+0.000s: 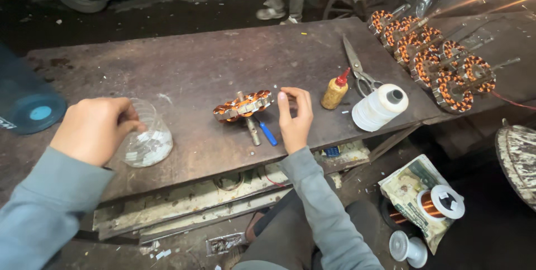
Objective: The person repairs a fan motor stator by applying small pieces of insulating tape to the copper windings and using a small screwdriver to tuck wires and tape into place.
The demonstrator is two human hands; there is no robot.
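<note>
A copper-wound stator [243, 106] on a metal shaft lies tilted at the middle of the worn bench [184, 63]. My right hand [294, 116] rests just right of it, fingertips touching its rim, fingers apart around the edge. My left hand [95, 129] reaches into the mouth of a clear plastic jar [149, 142] lying on the bench, with small white pieces inside. Whether the fingers pinch a piece is hidden. A blue-handled tool [267, 132] lies under the stator's shaft.
A yellow glue bottle with a red tip [335, 91], scissors [357, 72] and a white thread spool [379, 107] sit to the right. Several wound stators [432, 60] are stacked at the far right. A blue container [25, 99] stands left. A copper wire reel [441, 203] lies below.
</note>
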